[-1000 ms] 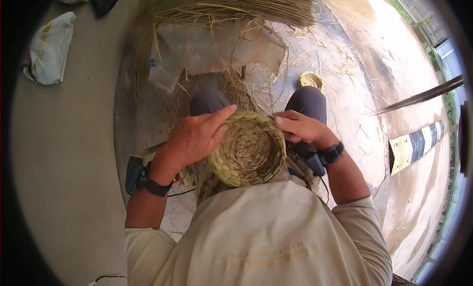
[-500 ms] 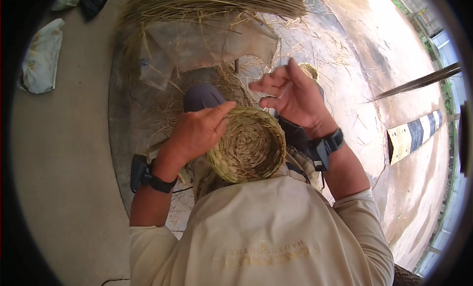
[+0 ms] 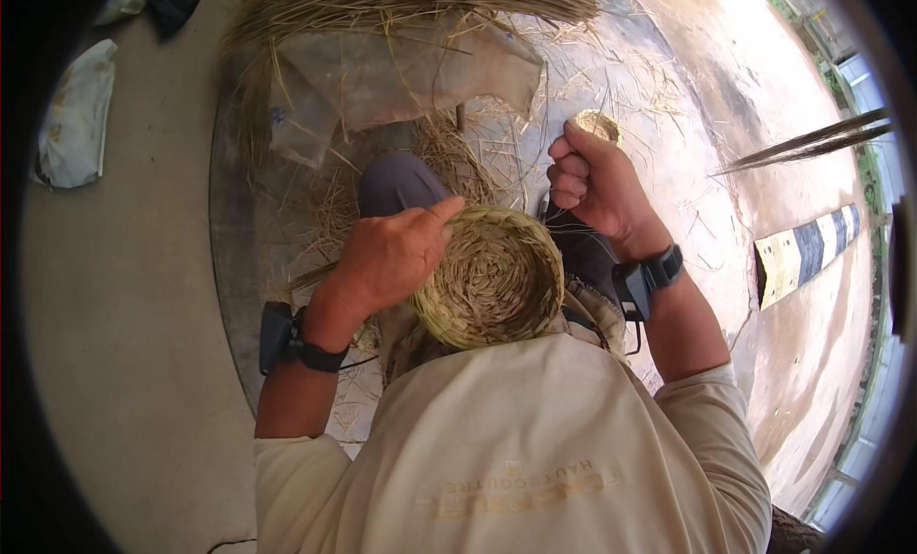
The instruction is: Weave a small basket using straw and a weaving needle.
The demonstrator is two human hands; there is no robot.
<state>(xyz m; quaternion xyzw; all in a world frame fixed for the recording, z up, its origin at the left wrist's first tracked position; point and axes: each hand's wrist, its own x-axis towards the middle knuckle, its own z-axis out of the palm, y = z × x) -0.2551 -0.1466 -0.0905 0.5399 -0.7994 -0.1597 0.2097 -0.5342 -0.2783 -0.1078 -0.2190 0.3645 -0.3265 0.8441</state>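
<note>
A round, shallow basket (image 3: pixel 492 277) of woven green-yellow straw rests on my lap, its hollow facing up. My left hand (image 3: pixel 396 253) is closed on its left rim, with thumb and fingers at the upper edge. Apart from the basket, up and to its right, my right hand (image 3: pixel 602 181) is closed in a pinch. Thin strands show near its fingers, but what it holds is too fine to make out. Just beyond that hand lies a small woven straw piece (image 3: pixel 600 124), partly hidden by it.
A big bundle of long straw (image 3: pixel 420 2) lies at the far side, beside a clear plastic sheet (image 3: pixel 411 81). Loose straw (image 3: pixel 454 162) litters the floor. White bags (image 3: pixel 76 115) lie at left; a striped black-and-white board (image 3: pixel 807 253) and dark bristles (image 3: pixel 812 148) are at right.
My right hand has gone from open, with fingers spread near the basket's rim, to closed, and moved slightly right. The basket has shifted a little right with my left hand still on its rim.
</note>
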